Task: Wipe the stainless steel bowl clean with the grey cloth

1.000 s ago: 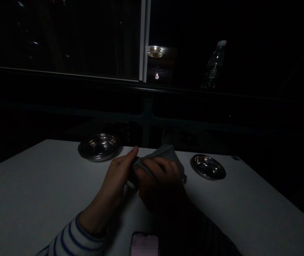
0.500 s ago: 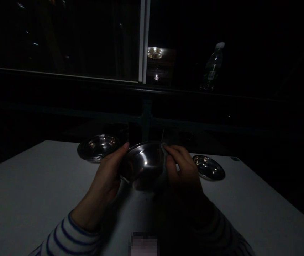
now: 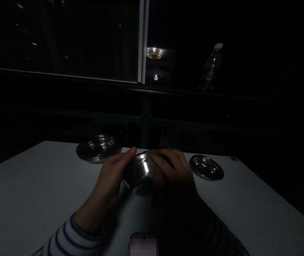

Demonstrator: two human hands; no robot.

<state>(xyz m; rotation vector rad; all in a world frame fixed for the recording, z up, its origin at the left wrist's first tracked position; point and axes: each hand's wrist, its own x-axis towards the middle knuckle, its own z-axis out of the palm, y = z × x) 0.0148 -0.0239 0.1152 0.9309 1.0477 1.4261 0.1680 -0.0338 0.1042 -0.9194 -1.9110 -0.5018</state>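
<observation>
Above the near middle of the white counter [image 3: 21, 199], a small steel bowl [image 3: 140, 170] is held tilted between both hands. Its left rim is gripped by the fingers of the left hand [image 3: 111, 174], and its right side is clasped by the right hand [image 3: 174, 172]. A steel dish [image 3: 98, 147] is set just beyond the left hand, and a second dish [image 3: 206, 167] near the right.

Glossy metal bowl [image 3: 140, 170], matt table [image 3: 34, 192]
</observation>
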